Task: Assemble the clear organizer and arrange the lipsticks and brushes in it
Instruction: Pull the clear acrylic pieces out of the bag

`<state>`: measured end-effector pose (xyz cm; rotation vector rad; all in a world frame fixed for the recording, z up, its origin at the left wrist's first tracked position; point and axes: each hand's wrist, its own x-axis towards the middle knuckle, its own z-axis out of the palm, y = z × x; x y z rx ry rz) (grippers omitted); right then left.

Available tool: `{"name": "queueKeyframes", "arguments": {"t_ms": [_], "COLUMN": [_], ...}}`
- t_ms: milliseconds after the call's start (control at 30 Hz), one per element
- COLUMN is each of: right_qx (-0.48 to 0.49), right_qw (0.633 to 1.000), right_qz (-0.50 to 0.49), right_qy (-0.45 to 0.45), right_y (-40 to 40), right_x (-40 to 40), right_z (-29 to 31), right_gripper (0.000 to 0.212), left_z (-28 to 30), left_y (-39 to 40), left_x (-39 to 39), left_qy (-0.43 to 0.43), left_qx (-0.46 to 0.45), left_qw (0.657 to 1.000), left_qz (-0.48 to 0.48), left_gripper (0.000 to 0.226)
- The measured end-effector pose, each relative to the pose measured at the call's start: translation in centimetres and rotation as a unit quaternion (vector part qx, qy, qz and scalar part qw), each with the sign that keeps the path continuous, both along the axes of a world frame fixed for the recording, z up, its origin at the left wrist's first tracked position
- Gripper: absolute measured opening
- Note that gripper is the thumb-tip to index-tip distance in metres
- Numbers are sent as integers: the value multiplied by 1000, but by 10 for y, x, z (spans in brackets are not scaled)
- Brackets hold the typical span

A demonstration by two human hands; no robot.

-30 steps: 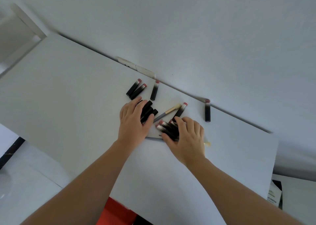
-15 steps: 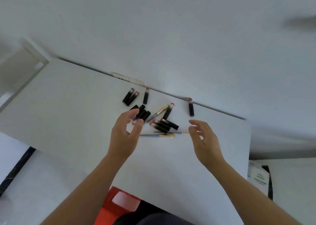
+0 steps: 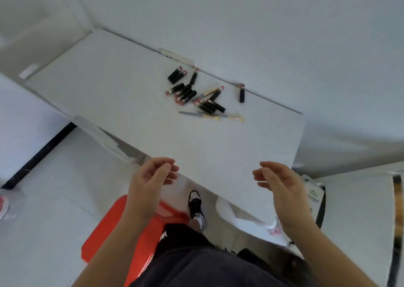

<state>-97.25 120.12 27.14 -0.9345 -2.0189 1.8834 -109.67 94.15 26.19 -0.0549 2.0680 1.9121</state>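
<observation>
Several black lipsticks (image 3: 188,93) with pink ends lie scattered near the far edge of the white table (image 3: 135,103). One lipstick (image 3: 241,94) lies apart to the right. Thin brushes (image 3: 215,116) with pale handles lie just in front of the pile. My left hand (image 3: 153,177) and my right hand (image 3: 277,183) hover at the table's near edge, far from the pile, palms facing each other, fingers relaxed, holding nothing. No clear organizer is plainly visible.
A red stool (image 3: 113,227) stands under me on the pale floor. My dark trousers and a black and white shoe (image 3: 195,208) show below the table edge. A white packet (image 3: 313,196) sits at the right. A wall runs behind the table.
Both hands have let go of the lipsticks and pulled back from the pile to the table's near edge. The view has tilted down and back.
</observation>
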Motion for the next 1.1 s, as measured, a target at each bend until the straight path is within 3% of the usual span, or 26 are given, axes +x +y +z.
{"name": "queueKeyframes", "arguments": {"t_ms": [233,400,600,833,967,1100], "right_qx": [-39,-49,-64,-65,-60,-64], "right_qw": [998,997,984,946,902,858], "right_qz": [36,46,155,314,426,507], "right_qy": [-43,-44,-57,-43,-40,-47], "right_y": [-27,-55,-101,-198,-256,-309], "right_x": [122,138,160,197,229,252], "right_z": [-5,-6,-8,-15,-12,-11], "right_gripper": [23,23,16,19,20,19], "left_z": [-1,3,19,14,3,-11], "left_y": [-84,-110,-162,-240,-267,-275], "left_x": [126,206,307,454,538,613], "left_qy": [16,-25,-28,-36,-38,-62], "left_qx": [-58,-54,-70,-51,-11,13], "left_qw": [993,984,959,885,828,759], "left_qz": [98,166,273,461,559,648], "left_gripper": [32,33,35,35,21,34]}}
